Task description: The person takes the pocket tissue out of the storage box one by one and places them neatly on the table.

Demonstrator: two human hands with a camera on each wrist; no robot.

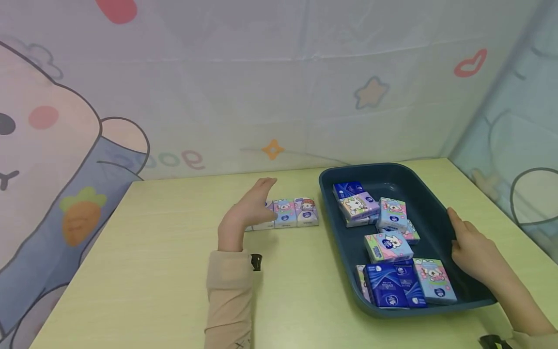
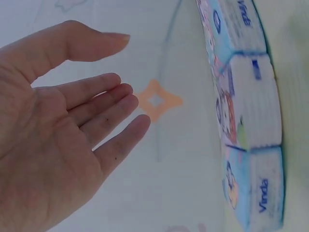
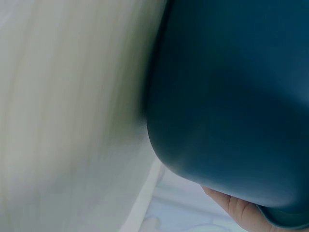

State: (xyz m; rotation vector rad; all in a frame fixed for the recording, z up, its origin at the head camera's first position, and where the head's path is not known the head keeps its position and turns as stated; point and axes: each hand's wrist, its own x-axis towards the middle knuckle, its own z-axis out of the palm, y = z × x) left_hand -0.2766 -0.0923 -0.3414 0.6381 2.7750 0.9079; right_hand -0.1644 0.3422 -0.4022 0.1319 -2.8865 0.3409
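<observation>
My left hand (image 1: 249, 209) hovers over a row of small tissue packs (image 1: 285, 213) on the table, thumb spread from the fingers and nothing in its grasp. In the left wrist view the palm of the left hand (image 2: 63, 130) shows beside the packs (image 2: 256, 101), which stand side by side with "Vinda" printed on them. My right hand (image 1: 477, 252) grips the right rim of a dark blue plastic bin (image 1: 431, 223). From the right wrist, the bin's outer wall (image 3: 227, 111) fills much of the view, and fingers (image 3: 236, 209) show at its edge.
Inside the bin lie several tissue packs, some dark blue (image 1: 385, 286), others pastel with cartoon prints (image 1: 388, 247), partly stacked. The pale yellow table (image 1: 165, 271) meets a printed cloth backdrop (image 1: 209, 87) at its far edge.
</observation>
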